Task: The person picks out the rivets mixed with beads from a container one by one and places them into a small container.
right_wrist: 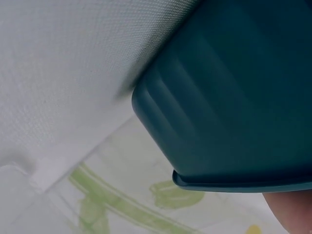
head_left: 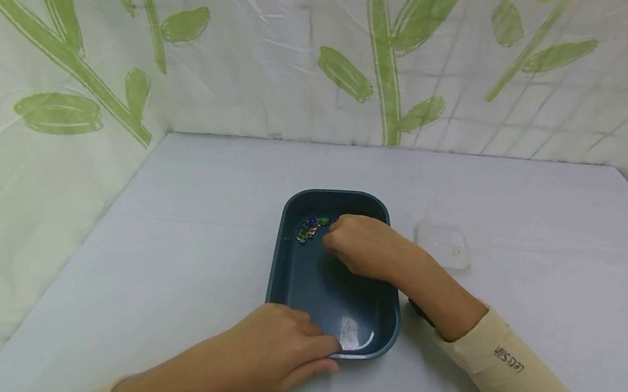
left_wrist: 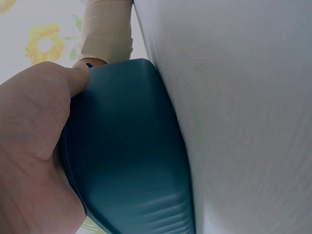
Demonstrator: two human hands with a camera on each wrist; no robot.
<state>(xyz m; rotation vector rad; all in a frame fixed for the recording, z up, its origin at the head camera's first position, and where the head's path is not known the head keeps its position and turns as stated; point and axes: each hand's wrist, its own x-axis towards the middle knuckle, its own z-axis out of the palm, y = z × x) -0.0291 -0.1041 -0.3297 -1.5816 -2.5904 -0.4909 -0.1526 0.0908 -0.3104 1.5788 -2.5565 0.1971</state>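
A dark blue rectangular tray (head_left: 283,263) sits in the middle of the grey table. A small heap of coloured beads (head_left: 310,228) lies in its far left corner. My right hand (head_left: 363,244) is inside the tray with curled fingers right beside the beads; what its fingertips pinch is hidden. My left hand (head_left: 279,350) grips the tray's near rim, thumb over the edge. The left wrist view shows the tray's outer wall (left_wrist: 131,151) against my palm (left_wrist: 29,146). The right wrist view shows only the tray's outer wall (right_wrist: 234,102).
A small clear plastic container (head_left: 448,240) stands on the table (head_left: 173,206) to the right of the tray. A white sheet with green stems and leaves (head_left: 74,52) hangs behind and to the left. A dark band shows under my right sleeve.
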